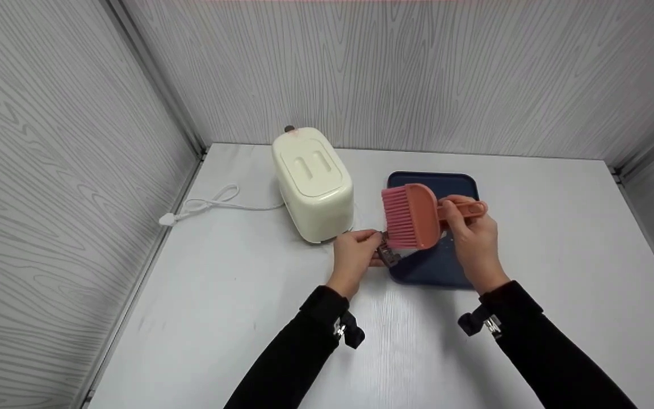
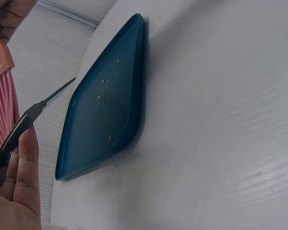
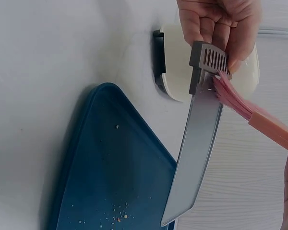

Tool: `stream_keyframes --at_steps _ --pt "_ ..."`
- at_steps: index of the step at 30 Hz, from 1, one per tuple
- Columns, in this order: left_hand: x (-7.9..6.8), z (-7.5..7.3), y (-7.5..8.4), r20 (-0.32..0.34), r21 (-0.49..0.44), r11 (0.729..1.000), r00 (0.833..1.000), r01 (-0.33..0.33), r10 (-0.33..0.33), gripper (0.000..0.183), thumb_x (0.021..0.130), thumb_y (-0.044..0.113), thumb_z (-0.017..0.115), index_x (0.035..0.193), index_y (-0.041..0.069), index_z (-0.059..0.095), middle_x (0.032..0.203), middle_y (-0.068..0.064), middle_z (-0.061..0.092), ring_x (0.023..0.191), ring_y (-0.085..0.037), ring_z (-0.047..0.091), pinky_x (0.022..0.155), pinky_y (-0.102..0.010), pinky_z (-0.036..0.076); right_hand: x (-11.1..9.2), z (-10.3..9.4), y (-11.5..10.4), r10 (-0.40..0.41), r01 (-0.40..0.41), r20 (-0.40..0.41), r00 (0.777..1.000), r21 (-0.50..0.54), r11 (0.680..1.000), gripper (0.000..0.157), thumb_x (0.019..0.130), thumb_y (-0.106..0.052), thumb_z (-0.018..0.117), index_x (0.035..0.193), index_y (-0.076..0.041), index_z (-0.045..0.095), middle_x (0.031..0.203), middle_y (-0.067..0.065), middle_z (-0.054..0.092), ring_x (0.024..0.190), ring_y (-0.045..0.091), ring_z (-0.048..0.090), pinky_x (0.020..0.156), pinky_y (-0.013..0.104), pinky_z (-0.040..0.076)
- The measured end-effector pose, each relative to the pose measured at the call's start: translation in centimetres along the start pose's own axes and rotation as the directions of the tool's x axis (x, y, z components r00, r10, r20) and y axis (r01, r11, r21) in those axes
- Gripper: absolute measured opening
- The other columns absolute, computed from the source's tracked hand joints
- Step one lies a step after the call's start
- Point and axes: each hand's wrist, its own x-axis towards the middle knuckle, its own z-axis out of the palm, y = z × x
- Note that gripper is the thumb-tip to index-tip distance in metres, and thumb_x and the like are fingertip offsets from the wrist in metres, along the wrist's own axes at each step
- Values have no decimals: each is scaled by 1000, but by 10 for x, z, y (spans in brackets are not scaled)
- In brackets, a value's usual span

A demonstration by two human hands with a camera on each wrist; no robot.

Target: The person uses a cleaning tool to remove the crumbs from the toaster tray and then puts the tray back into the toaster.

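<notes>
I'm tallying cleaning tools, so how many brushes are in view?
1. The pink-bristled brush is in the right hand, its bristles against the flat grey plate that the left hand holds. No other shows, though the cream appliance could hide one.

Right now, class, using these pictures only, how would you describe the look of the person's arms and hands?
Both arms wear plain black long sleeves, the left sleeve and right sleeve. The left wrist device and right wrist device are small and black, with silvery detail. The left hand and right hand are bare; no gloves, cables or lettering show.
</notes>
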Motion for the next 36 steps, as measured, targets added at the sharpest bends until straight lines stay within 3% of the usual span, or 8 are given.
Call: stream_keyframes --at_steps 9,16,22,36 --pt "0 -1 0 -17 6 1000 1000 9 -9 21 95 5 66 109 -7 75 88 -17 75 63 -16 71 59 -32 64 4 -12 9 27 -27 1 1000 -137 990 34 103 -36 61 116 -6 71 97 11 75 81 13 71 72 26 60" --pt "1 -1 0 -25 5 1000 1000 17 -16 22 94 6 66 110 -7 74 88 -18 74 64 -17 71 59 -32 64 7 -21 15 50 -58 -40 998 -219 974 38 103 -40 60 119 -7 70 98 10 75 81 10 69 69 17 56" --pt "2 -2 2 -17 11 1000 1000 17 -16 23 95 6 65 112 -7 74 90 -17 75 67 -18 72 60 -32 65 10 -29 21 95 -109 -63 993 -265 958 41 103 -43 59 124 -8 68 103 10 74 83 8 68 69 15 54" --pt "3 -1 1 -22 14 1000 1000 19 -18 23 94 7 66 112 -5 75 91 -16 75 66 -18 71 60 -31 64 15 -45 34 111 -143 -110 988 -345 928 47 102 -51 57 126 -12 69 105 6 75 86 5 67 70 15 51"
